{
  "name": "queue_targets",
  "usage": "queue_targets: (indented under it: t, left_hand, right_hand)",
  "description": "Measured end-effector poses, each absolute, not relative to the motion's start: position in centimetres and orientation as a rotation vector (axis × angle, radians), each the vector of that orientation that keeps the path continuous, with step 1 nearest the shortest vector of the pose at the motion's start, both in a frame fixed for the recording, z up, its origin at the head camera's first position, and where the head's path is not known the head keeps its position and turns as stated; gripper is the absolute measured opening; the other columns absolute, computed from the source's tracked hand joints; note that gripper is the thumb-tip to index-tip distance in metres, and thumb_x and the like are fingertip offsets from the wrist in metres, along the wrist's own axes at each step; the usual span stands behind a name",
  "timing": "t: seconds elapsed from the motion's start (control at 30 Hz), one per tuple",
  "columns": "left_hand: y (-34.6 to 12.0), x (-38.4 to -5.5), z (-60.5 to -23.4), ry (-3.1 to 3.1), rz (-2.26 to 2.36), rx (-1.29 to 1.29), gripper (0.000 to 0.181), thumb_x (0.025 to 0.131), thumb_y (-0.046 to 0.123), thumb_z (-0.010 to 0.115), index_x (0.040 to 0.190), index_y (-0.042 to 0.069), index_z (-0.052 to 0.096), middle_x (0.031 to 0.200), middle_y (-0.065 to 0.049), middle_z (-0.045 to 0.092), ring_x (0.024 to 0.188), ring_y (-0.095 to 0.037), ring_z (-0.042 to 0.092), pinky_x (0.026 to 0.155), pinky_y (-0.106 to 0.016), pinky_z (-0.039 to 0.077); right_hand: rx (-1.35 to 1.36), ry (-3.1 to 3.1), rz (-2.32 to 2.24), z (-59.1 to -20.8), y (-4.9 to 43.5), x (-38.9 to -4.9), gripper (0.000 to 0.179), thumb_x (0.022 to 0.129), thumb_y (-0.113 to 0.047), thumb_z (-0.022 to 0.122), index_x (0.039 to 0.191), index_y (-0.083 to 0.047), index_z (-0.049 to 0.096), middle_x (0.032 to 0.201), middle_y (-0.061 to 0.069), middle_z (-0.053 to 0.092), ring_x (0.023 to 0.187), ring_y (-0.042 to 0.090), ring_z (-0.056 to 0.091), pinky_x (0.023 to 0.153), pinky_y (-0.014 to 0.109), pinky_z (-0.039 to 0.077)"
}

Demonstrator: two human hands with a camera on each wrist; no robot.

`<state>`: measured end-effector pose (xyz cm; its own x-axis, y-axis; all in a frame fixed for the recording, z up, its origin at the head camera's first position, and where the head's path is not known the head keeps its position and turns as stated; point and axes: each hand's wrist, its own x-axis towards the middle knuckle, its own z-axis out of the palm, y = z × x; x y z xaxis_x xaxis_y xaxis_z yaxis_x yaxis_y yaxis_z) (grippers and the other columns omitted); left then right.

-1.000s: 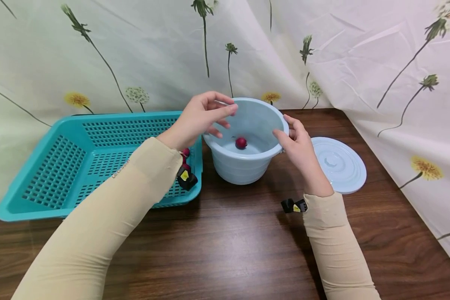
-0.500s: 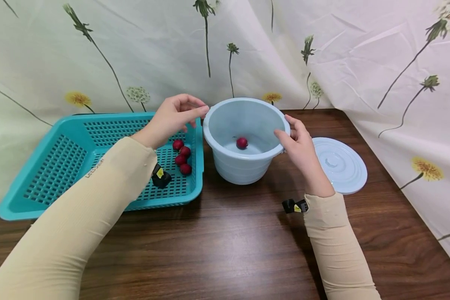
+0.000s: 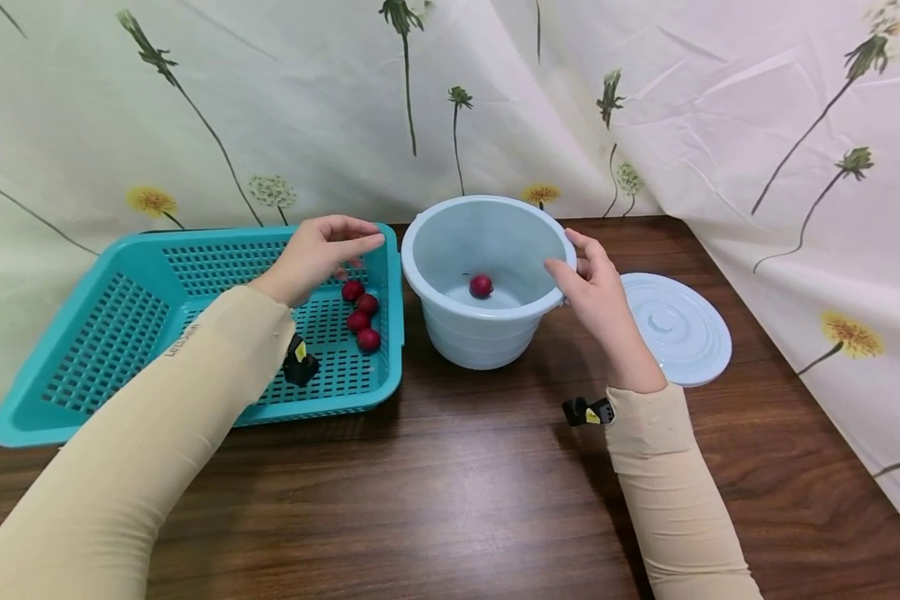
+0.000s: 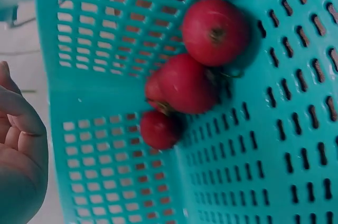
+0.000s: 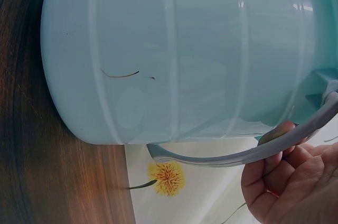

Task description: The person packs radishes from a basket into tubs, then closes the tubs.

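A person's right hand (image 3: 602, 292) grips the rim of a pale blue bucket (image 3: 480, 340) on the dark wooden surface (image 3: 450, 492), thumb over the edge. The left hand (image 3: 309, 257), fingers loosely bent and holding nothing, hovers above a teal basket (image 3: 345, 406), where four red radishes (image 3: 357, 322) lie clustered near the right end. A single radish (image 3: 481, 287) sits on the bucket's floor. A matching lid (image 3: 678, 333) lies to the bucket's right, before a flower-print cloth (image 3: 510, 100).
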<state>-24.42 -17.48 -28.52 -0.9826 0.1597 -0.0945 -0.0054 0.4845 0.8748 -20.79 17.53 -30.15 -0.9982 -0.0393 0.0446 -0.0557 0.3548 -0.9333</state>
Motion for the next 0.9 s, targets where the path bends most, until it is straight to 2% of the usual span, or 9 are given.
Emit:
queue_targets:
  t: [0.23,0.57,0.9]
  left_hand:
    - [-18.8,-24.9,-29.7,2.523,1.506,0.049,0.056,0.096,0.048,0.06,0.14,0.014,0.055,0.13,0.002,0.056,0.099,-0.023,0.053,0.072,-0.026,0.048]
    - [-20.3,-25.8,-31.5,2.488,1.42,-0.028,0.062,0.097,0.05,0.058,0.148,0.016,0.047,0.145,-0.008,0.048,0.109,-0.028,0.047,0.092,-0.042,0.046]
    - [-21.3,-26.2,-32.8,2.486,1.365,-0.04,0.059,0.099,0.044,0.057,0.15,0.015,0.044,0.147,-0.01,0.047,0.106,-0.026,0.048,0.086,-0.039,0.047]
  right_hand:
    - [0.097,-2.576,1.761,-30.1,17.5,-20.9,0.062,0.098,-0.032,0.056,0.154,-0.016,0.034,0.126,0.022,0.063,0.086,0.008,0.062,0.07,0.022,0.051]
    - [0.087,-2.573,1.763,-30.3,17.5,-20.9,0.062,0.098,-0.032,0.056,0.154,-0.016,0.034,0.125,0.023,0.063,0.085,0.008,0.061,0.07,0.023,0.051]
    - [0.094,-2.568,1.76,-30.4,17.5,-21.0,0.062,0.098,-0.031,0.056,0.154,-0.015,0.034,0.124,0.025,0.063,0.082,0.004,0.061,0.07,0.024,0.052]
